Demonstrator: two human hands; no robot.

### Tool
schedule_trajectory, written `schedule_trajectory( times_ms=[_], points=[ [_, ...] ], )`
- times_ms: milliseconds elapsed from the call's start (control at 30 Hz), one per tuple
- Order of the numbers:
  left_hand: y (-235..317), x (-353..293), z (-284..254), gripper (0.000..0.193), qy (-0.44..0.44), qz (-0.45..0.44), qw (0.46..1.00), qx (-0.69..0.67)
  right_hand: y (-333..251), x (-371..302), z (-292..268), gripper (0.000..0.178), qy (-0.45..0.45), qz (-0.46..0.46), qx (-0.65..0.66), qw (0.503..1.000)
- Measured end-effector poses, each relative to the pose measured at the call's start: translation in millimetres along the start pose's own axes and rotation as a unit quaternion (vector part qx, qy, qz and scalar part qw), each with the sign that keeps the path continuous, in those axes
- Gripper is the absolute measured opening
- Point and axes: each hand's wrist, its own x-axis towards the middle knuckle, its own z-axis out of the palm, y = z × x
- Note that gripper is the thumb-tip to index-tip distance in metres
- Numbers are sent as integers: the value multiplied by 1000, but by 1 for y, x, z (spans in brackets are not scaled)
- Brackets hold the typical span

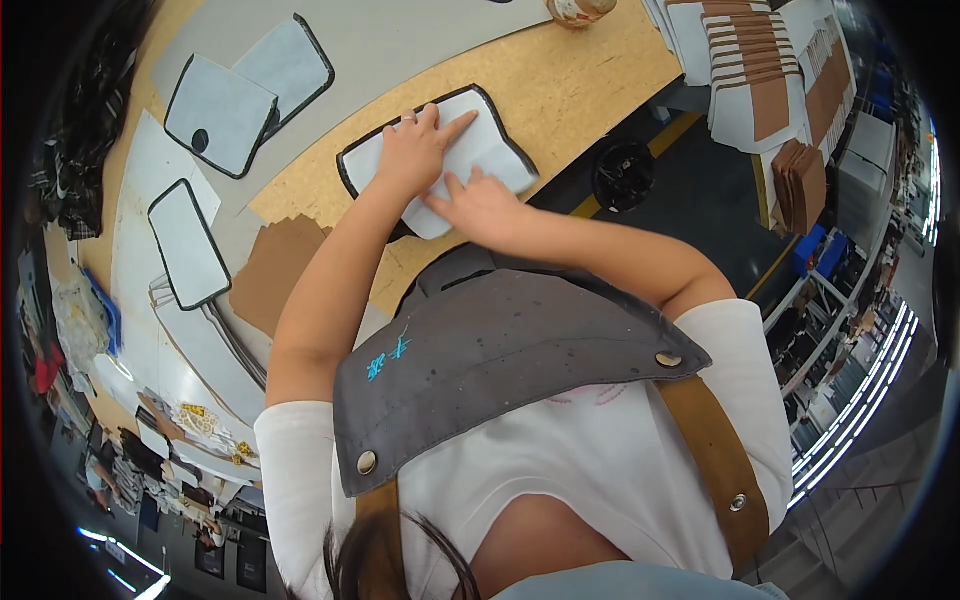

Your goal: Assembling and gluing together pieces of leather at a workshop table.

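Note:
A white panel with a black edge (pixel 505 172) lies on the yellowish wooden board in front of me, its near side slightly raised. My left hand (pixel 412 152) rests flat on its upper middle with the fingers spread. My right hand (pixel 482 206) touches the panel's near part, lower and to the right of the left one. Its fingers are a little blurred but look apart, and nothing shows in them. The panel's near edge is partly covered by my hands and wrists.
Two overlapping white panels with black edges (pixel 215 110) lie at the far left, a black round spot on one. Another such panel (pixel 190 245) is nearer. Brown sheets (pixel 275 268) lie beside my left forearm. Stacked brown and white pieces (pixel 755 70) stand far right, near a black round object (pixel 624 175).

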Motion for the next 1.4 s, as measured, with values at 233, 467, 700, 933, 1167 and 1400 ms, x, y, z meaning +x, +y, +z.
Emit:
schedule_trajectory(
  times_ms=[233, 467, 700, 933, 1167, 1400],
  points=[
    [-39, -17, -14, 34, 92, 21, 877, -470, -11, -13, -11, 61, 67, 3, -17, 998],
    [-71, -128, 29, 33, 206, -253, 841, -431, -11, 16, -9, 53, 97, -106, 54, 988],
    [-40, -114, 45, 51, 174, -308, 793, -496, -21, 3, -6, 52, 59, -152, -6, 987],
    [-21, -147, 35, 45, 182, -200, 632, -726, 13, 29, -67, 34, 10, -72, 88, 993],
    [12, -134, 34, 31, 102, -263, 484, -829, 63, 81, -55, 26, -106, -83, 282, 950],
    [16, -149, 45, 25, 53, -333, 649, -683, 63, 71, 3, 26, -238, 22, 427, 872]
  ],
)
